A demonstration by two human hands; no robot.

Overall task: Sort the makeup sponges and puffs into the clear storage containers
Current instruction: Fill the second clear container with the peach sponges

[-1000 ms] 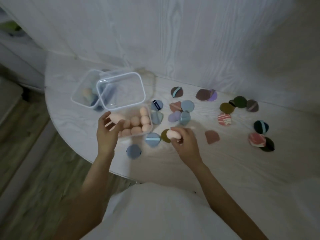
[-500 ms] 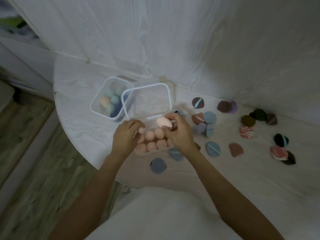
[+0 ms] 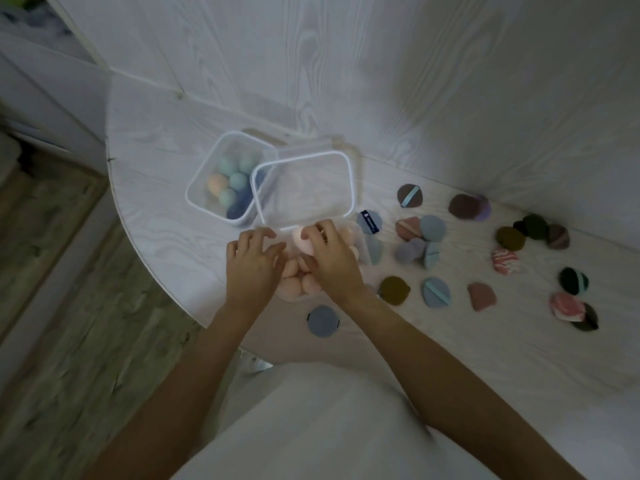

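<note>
Pinched in the right hand (image 3: 332, 258) above the crowded box (image 3: 360, 249), the pink sponge (image 3: 302, 241) could be bounced out if dropped, the left hand (image 3: 252, 261) lying loosely curled, holding nothing.

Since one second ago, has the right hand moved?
Yes. The right hand, pinching a pink sponge, went left from the loose puffs to above the container of pink sponges, beside the left hand.

The clear plastic containers (image 3: 221, 174) looked glossy, the table (image 3: 156, 140) showed pale matt woodgrain, the sponges (image 3: 301, 242) soft foam.
</note>
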